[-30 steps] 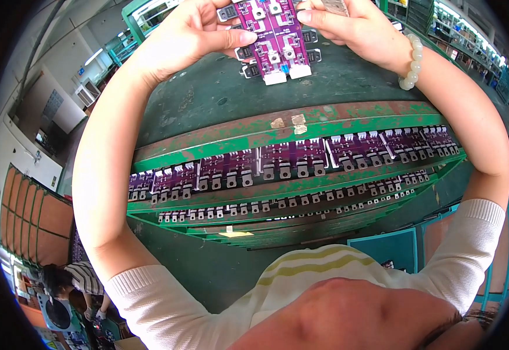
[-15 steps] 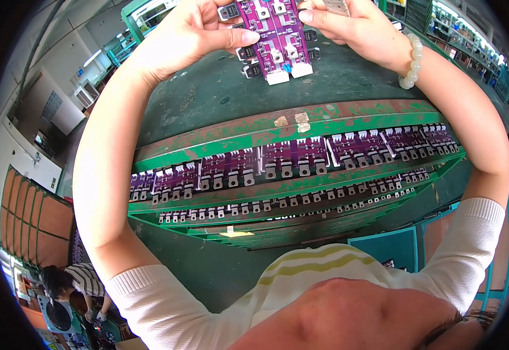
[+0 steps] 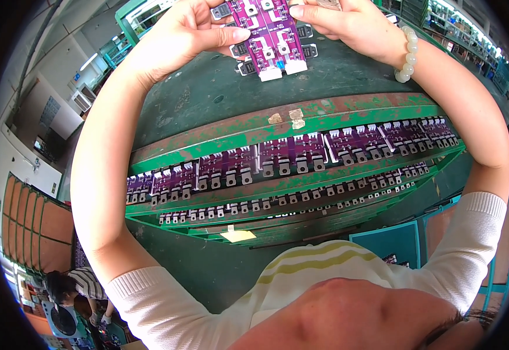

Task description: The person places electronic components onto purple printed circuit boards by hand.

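A purple circuit board [image 3: 272, 35] with white connectors along its near end and black tabbed components along both sides is held up at the top of the view. My left hand [image 3: 199, 29] grips its left side, thumb lying on the face and fingers behind. At the right edge, my right hand [image 3: 348, 26] is closed with its thumb tip against the board. A small brownish flat piece [image 3: 329, 4] shows at the right hand's fingers, cut off by the top edge; I cannot make out what it is.
Below the hands stands a green rack [image 3: 324, 125] with worn paint, its tiers lined with purple boards [image 3: 292, 154]. Its dark green top [image 3: 184, 102] lies under the held board. A teal-edged tray [image 3: 389, 245] is near my right side. Another person [image 3: 85, 286] works at the lower left.
The board and both hands have shifted slightly left and up in the picture. Both hands keep their hold; the rack also sits slightly higher in view.
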`<state>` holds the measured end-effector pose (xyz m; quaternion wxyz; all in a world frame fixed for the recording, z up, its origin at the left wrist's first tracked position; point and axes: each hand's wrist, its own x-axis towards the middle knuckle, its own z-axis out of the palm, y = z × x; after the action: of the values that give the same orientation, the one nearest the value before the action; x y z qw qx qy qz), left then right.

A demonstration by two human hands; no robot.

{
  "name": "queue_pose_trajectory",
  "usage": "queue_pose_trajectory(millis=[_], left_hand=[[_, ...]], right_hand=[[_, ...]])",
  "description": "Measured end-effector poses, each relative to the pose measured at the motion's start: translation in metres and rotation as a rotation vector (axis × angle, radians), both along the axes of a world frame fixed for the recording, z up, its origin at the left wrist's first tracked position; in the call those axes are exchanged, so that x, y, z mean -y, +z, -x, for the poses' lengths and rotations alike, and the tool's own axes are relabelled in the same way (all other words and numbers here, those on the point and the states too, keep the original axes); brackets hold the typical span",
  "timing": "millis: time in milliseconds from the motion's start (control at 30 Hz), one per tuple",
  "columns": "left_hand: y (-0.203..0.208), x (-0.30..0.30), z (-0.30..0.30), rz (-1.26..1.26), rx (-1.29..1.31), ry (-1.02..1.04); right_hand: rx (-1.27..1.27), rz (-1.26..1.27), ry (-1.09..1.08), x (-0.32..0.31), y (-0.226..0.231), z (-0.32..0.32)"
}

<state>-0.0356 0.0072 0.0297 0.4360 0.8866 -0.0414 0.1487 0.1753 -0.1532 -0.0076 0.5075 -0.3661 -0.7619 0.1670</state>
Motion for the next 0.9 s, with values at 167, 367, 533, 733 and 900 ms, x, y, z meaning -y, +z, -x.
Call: queue_pose_trajectory(millis=[167, 367, 533, 733, 900], left_hand=[[-0.002, -0.004, -0.001, 0.049, -0.016, 0.002], [-0.002, 0.001, -0.002, 0.076, -0.018, 0.013], [-0.001, 0.001, -0.002, 0.016, -0.028, 0.029], [-0.008, -0.041, -0.028, -0.047, 0.146, -0.461], [-0.006, -0.008, -0.006, 0.079, 0.018, 0.046]], right_hand=[[-0.046, -0.012, 0.053, -0.001, -0.001, 0.002], [-0.072, 0.144, -0.125, 0.001, 0.0, 0.0], [-0.036, 0.145, -0.244, 0.003, 0.001, 0.003], [0.005, 0.196, -0.245, 0.007, 0.011, 0.017], [-0.052, -0.006, 0.016, -0.003, -0.001, -0.007]])
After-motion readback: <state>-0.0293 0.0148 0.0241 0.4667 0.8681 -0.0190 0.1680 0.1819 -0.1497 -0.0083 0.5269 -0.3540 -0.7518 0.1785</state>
